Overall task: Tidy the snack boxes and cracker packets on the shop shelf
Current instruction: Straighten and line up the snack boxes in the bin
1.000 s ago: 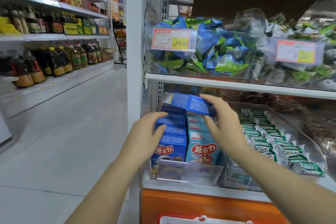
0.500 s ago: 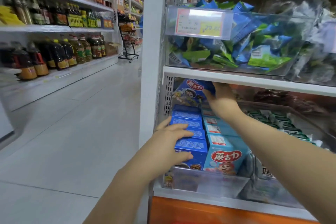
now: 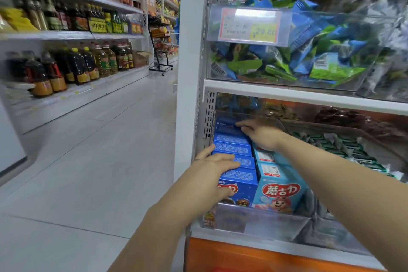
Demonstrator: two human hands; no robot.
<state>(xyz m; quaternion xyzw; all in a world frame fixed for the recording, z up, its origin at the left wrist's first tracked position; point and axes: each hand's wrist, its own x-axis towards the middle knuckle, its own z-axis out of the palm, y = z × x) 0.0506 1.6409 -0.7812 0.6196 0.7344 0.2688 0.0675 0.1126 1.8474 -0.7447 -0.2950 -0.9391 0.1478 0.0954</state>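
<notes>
Left hand flat on box row; right hand, fingers straight, presses rear box — uneven push may skew it.

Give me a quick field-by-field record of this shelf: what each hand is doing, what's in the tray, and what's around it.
left hand: lies across the tops of the front dark blue boxes, fingers fairly straight
right hand: reaches to the back, fingers stretched onto the rear box
clear tray: dark blue row on the left, light blue boxes on the right
cracker packets: green, in the next tray to the right
upper shelf: bin of blue and green packets, price tag on its front
</notes>
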